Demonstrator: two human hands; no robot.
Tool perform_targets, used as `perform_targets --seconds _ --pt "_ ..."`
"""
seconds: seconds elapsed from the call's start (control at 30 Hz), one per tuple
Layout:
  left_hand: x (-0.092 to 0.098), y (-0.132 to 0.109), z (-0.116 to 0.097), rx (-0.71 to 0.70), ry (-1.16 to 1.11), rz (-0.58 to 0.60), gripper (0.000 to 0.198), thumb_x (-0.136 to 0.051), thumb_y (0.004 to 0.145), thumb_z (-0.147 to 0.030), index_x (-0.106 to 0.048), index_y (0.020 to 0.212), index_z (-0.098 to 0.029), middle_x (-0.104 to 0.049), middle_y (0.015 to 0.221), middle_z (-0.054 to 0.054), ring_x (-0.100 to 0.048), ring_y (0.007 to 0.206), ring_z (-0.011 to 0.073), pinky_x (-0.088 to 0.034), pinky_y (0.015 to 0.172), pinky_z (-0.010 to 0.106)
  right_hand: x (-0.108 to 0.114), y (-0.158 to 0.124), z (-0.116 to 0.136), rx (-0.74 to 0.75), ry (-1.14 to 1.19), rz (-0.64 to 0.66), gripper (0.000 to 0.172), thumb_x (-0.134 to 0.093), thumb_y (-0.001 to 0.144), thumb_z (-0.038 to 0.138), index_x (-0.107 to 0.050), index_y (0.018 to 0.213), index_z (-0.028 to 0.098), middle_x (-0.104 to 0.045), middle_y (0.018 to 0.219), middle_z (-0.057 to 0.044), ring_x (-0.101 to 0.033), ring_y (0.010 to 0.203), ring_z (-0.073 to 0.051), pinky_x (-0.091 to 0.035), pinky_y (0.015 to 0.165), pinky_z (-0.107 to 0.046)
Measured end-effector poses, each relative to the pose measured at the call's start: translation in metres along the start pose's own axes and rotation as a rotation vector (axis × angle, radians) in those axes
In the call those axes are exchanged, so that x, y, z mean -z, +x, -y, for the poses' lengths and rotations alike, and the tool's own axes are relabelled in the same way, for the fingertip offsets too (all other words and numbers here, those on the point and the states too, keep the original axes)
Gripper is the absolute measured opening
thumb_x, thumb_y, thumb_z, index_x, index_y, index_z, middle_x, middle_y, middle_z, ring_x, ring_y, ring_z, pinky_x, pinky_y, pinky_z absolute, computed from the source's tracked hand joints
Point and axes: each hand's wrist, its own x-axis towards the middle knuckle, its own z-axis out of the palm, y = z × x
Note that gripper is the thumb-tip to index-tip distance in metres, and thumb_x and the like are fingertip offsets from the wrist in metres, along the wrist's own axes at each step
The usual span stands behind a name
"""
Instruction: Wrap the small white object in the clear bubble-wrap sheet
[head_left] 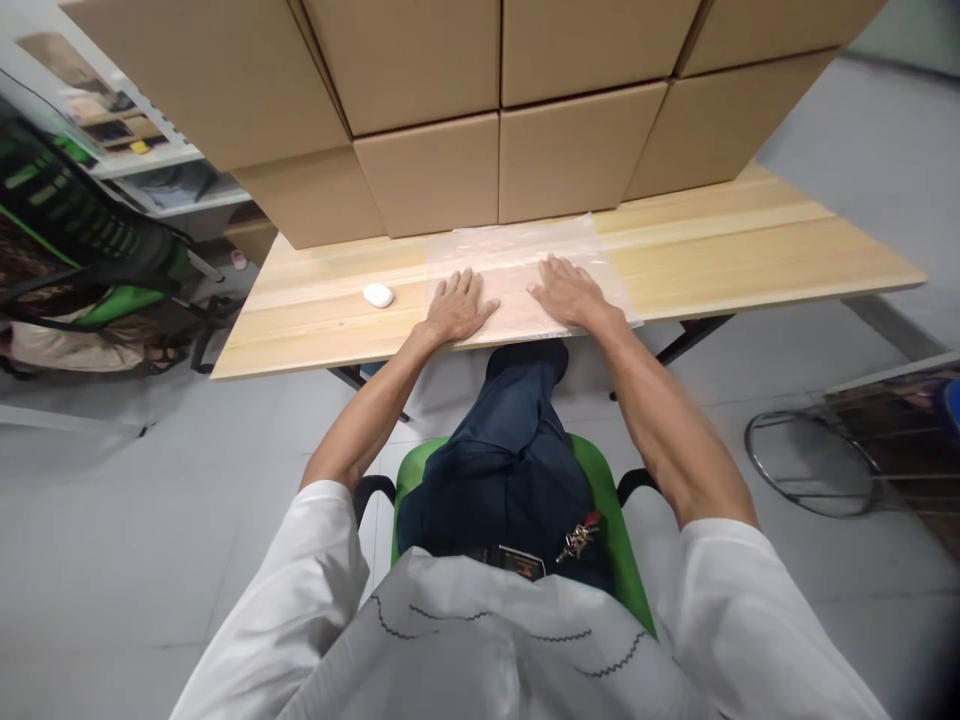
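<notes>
A thin, see-through plastic sheet or bag [517,250] lies flat on the wooden table [720,255], reaching its front edge; I cannot tell which of the two it is. On its left part rests my left hand [459,305], palm down with the fingers stretched out and the thumb pointing inward. My right hand [568,290] lies flat on the right part, its fingers spread a little. Between the hands a stretch of the plastic shows. A small white rounded object [378,295], its kind unclear, sits to the left of my left hand.
Stacked cardboard boxes [427,180] form a wall along the table's back. I sit on a green chair [600,470] with black armrests. Another chair [82,230] and a white shelf [172,160] stand at the left. A round metal frame [814,465] is on the right.
</notes>
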Motion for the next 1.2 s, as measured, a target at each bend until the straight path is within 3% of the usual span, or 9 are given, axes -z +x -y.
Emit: perform_targets --seconds 0.17,0.43,0.57,0.7,0.8,0.97,1.1,1.2 --pt "-0.001 -0.024 0.008 -0.010 0.026 -0.009 0.089 -0.036 0.125 -0.061 -0.031 0.196 -0.006 -0.021 0.207 0.024 -0.019 0.196 0.0426 -0.018 0.159 0.057 0.003 -0.030 -0.029 -0.052 -0.006 -0.037 0.099 -0.033 0.121 0.066 -0.030 0.196 0.002 -0.025 0.205 -0.026 -0.024 0.193 -0.042 -0.022 0.157 -0.061" --pt "-0.003 -0.055 0.011 -0.066 0.042 0.029 0.090 -0.037 0.125 -0.063 -0.032 0.194 -0.006 -0.019 0.207 0.026 -0.016 0.196 0.0425 -0.018 0.159 0.057 0.003 -0.066 -0.029 -0.049 -0.056 -0.004 0.099 -0.031 0.120 0.065 -0.033 0.194 -0.001 -0.025 0.204 -0.027 -0.025 0.193 -0.042 -0.024 0.157 -0.059" --pt "0.012 -0.039 0.011 -0.081 0.008 0.055 0.084 -0.035 0.124 -0.061 -0.043 0.189 -0.008 -0.027 0.205 0.025 -0.024 0.195 0.0405 -0.022 0.158 0.058 0.015 -0.057 -0.007 -0.075 -0.050 -0.012 0.098 -0.032 0.120 0.066 -0.039 0.192 -0.002 -0.027 0.204 -0.028 -0.026 0.192 -0.045 -0.025 0.156 -0.062" --pt "0.019 -0.005 0.005 -0.029 -0.018 0.033 0.086 -0.030 0.125 -0.059 -0.031 0.195 -0.009 -0.022 0.207 0.023 -0.021 0.195 0.0411 -0.018 0.159 0.059 0.015 -0.033 0.030 0.022 0.003 0.000 0.101 -0.029 0.121 0.076 -0.035 0.197 0.010 -0.020 0.208 -0.018 -0.019 0.194 -0.045 -0.018 0.158 -0.065" --pt "0.013 0.012 0.005 -0.013 -0.025 0.039 0.087 -0.029 0.125 -0.060 -0.028 0.197 -0.010 -0.019 0.208 0.022 -0.017 0.196 0.0409 -0.017 0.159 0.061 0.003 -0.017 0.040 0.134 0.042 0.070 0.103 -0.028 0.120 0.083 -0.031 0.200 0.019 -0.022 0.208 -0.013 -0.020 0.194 -0.043 -0.017 0.158 -0.065" --pt "0.002 0.011 0.021 0.023 -0.001 -0.014 0.090 -0.030 0.126 -0.063 -0.029 0.196 -0.007 -0.019 0.208 0.022 -0.015 0.197 0.0387 -0.014 0.160 0.056 -0.007 -0.022 0.001 0.047 -0.004 0.013 0.096 -0.032 0.123 0.070 -0.028 0.201 0.015 -0.019 0.209 -0.014 -0.016 0.195 -0.041 -0.014 0.159 -0.062" --pt "0.003 -0.007 0.030 0.046 0.017 -0.027 0.092 -0.031 0.126 -0.062 -0.031 0.193 0.000 -0.022 0.206 0.027 -0.018 0.196 0.0398 -0.016 0.159 0.054 0.003 -0.045 -0.048 -0.050 -0.027 -0.048 0.094 -0.033 0.123 0.065 -0.033 0.197 0.007 -0.026 0.206 -0.021 -0.025 0.192 -0.043 -0.020 0.157 -0.062" --pt "0.008 -0.021 0.033 0.036 0.056 -0.049 0.086 -0.036 0.125 -0.058 -0.041 0.185 0.004 -0.029 0.202 0.032 -0.026 0.193 0.0422 -0.022 0.158 0.053 0.012 -0.057 -0.079 -0.111 -0.043 -0.094 0.091 -0.036 0.122 0.060 -0.040 0.192 0.002 -0.035 0.201 -0.028 -0.033 0.189 -0.045 -0.029 0.154 -0.064"
